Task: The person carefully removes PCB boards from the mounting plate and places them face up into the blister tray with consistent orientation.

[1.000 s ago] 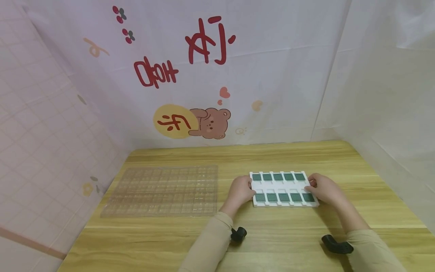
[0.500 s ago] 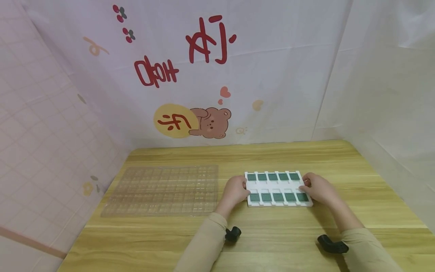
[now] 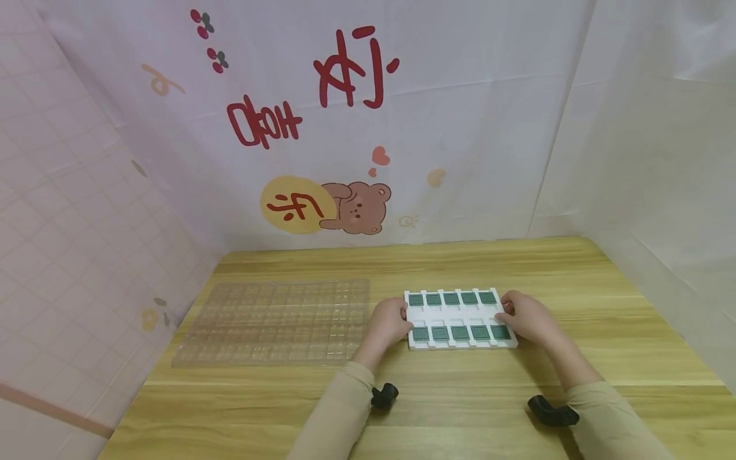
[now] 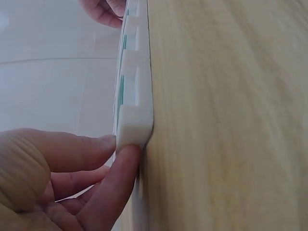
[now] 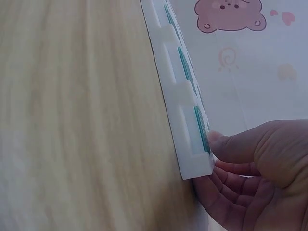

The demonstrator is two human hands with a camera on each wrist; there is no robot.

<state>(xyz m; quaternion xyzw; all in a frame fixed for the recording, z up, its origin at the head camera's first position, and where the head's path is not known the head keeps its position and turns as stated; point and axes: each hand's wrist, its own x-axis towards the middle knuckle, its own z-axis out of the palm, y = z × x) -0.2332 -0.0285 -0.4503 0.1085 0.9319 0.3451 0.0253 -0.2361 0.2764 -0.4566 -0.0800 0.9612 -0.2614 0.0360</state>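
A white foam tray (image 3: pixel 457 315) carries two rows of thin green square pieces (image 3: pixel 460 333), several to a row, each in its own recess. My left hand (image 3: pixel 386 322) pinches the tray's left end, thumb on top and fingers at the side and underneath. On the opposite end my right hand (image 3: pixel 530 318) grips in the same way. In the left wrist view the tray's corner (image 4: pixel 134 127) sits between thumb and index finger, close over the wood. The right wrist view has the other corner (image 5: pixel 197 168) held by thumb and curled fingers.
A clear plastic tray (image 3: pixel 270 326) with many small compartments lies on the wooden table (image 3: pixel 460 409), left of my left hand. A printed white curtain (image 3: pixel 471 128) stands behind the table, with pale sheets on both sides. Black wrist mounts (image 3: pixel 384 397) stick out from both sleeves.
Both hands have moved the white foam tray steadily to the left, nearer the clear plastic tray. The grip at each end is kept, and the clear tray has stayed put.
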